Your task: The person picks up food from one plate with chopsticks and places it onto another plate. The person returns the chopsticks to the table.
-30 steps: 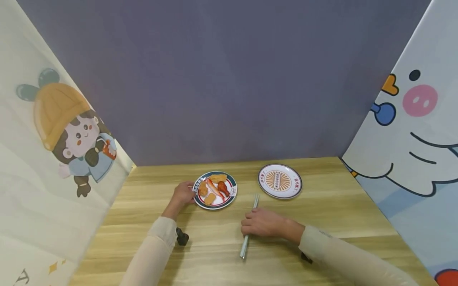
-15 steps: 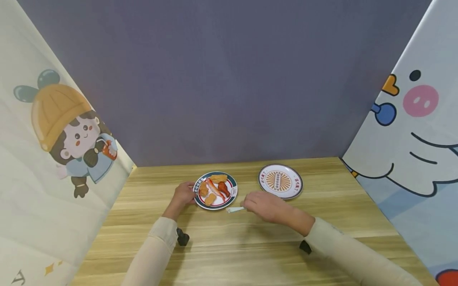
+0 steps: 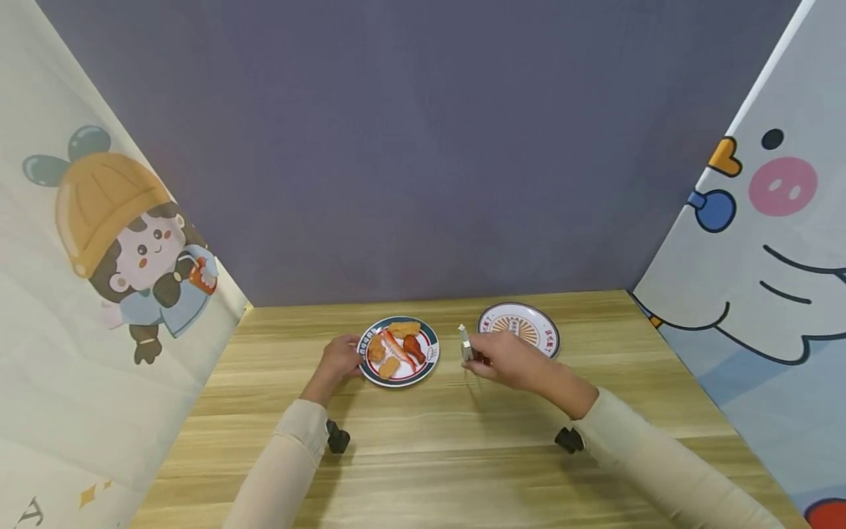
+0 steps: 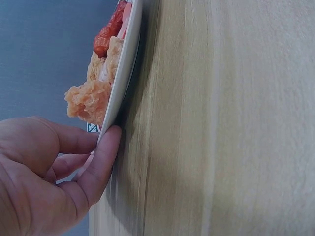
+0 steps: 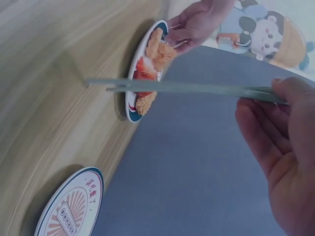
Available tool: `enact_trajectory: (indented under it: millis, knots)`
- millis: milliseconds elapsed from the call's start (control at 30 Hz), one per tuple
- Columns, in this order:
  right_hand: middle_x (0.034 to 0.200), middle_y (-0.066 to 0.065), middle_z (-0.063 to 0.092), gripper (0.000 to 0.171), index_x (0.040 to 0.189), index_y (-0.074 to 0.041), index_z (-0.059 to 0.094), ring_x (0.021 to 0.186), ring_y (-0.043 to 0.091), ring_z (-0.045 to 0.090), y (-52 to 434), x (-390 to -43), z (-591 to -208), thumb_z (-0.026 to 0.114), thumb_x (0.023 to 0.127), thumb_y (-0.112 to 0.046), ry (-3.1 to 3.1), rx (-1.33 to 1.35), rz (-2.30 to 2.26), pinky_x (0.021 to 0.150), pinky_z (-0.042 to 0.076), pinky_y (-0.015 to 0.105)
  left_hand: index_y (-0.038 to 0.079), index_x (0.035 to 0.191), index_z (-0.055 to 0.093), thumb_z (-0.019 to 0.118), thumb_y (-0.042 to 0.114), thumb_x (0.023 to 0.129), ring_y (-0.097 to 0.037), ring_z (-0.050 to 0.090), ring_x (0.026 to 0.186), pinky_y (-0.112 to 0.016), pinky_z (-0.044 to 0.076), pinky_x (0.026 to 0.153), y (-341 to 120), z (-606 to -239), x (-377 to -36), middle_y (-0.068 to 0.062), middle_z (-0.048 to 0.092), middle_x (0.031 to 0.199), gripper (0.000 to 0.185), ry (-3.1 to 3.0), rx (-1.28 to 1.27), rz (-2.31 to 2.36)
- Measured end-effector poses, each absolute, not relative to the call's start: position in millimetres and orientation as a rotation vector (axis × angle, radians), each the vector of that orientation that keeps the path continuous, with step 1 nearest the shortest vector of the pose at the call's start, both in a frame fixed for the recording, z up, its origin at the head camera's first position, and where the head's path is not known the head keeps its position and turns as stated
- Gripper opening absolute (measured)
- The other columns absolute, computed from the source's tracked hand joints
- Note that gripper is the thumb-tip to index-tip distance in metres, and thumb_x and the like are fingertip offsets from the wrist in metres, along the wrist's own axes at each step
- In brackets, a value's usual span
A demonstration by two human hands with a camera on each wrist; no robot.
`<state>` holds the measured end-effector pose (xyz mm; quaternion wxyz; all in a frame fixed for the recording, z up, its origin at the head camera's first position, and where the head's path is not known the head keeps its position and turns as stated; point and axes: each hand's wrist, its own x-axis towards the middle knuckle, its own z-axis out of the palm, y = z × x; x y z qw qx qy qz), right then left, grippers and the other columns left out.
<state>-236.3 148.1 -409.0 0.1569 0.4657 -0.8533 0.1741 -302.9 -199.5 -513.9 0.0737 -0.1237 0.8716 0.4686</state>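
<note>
- Table (image 3: 423, 455): wood, walled by a grey backdrop (image 3: 410, 147) and cartoon sheets (image 3: 99, 257) on both sides.
- Full plate (image 3: 432, 355): sat left of centre on the table w/ fried bits, a drumstick and a crab stick. Left-wrist view showed food piled close to the near rim.
- Empty plate (image 3: 545, 332): just right of the full one, apart from it, partly hidden behind the right hand.
- Left hand (image 3: 338, 358): fingers curled onto the full plate's left rim, thumb (image 4: 101, 162) pressed against the edge; it steadied the plate, didn't lift it.
- Right hand (image 3: 505, 360): clamped on the chopsticks (image 5: 187, 87) near their top ends, fingers curled loosely; hovered between the two plates, above the table.
- Chopsticks: pale green pair, tips close together and pointed down at the table beside the full plate, per the right-wrist view.
- Risks, my read: grip looked high and loose, so the sticks could cross or slip and drop food. Food sat near the rim, so a sideways poke could push a piece off. If the left hand tipped the rim, the plate could skid.
</note>
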Motion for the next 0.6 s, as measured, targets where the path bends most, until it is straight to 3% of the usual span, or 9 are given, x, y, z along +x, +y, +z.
enact_trajectory:
  millis: [167, 400, 600]
  knots:
    - [0.073, -0.006, 0.066, 0.014, 0.083, -0.015, 0.063, 0.065, -0.003, 0.054, 150, -239, -408, 0.075, 0.09, -0.013, -2.459, 1.335, 0.674, 0.054, 0.049, 0.011, -0.006, 0.136, 0.058, 0.06, -0.013, 0.08, -0.017, 0.064, 0.071, -0.027, 0.065, 0.056, -200, -514, -303, -0.028, 0.065, 0.115, 0.056, 2.604, -0.36, 1.406]
    - [0.072, -0.009, 0.07, 0.009, 0.091, -0.017, 0.072, 0.059, -0.009, 0.048, 151, -241, -414, 0.077, 0.089, -0.009, -2.408, 1.379, 0.845, 0.047, 0.043, 0.009, -0.005, 0.136, 0.057, 0.059, -0.014, 0.079, -0.021, 0.068, 0.076, -0.029, 0.065, 0.058, -201, -514, -305, -0.03, 0.065, 0.122, 0.058, 2.57, -0.379, 1.444]
    - [0.07, -0.006, 0.07, 0.005, 0.093, -0.01, 0.072, 0.063, -0.007, 0.057, 150, -240, -425, 0.073, 0.093, -0.015, -2.521, 1.343, 1.032, 0.052, 0.052, 0.013, -0.006, 0.135, 0.058, 0.059, -0.015, 0.077, -0.024, 0.069, 0.079, -0.029, 0.065, 0.057, -201, -514, -306, -0.03, 0.065, 0.121, 0.058, 2.569, -0.398, 1.446]
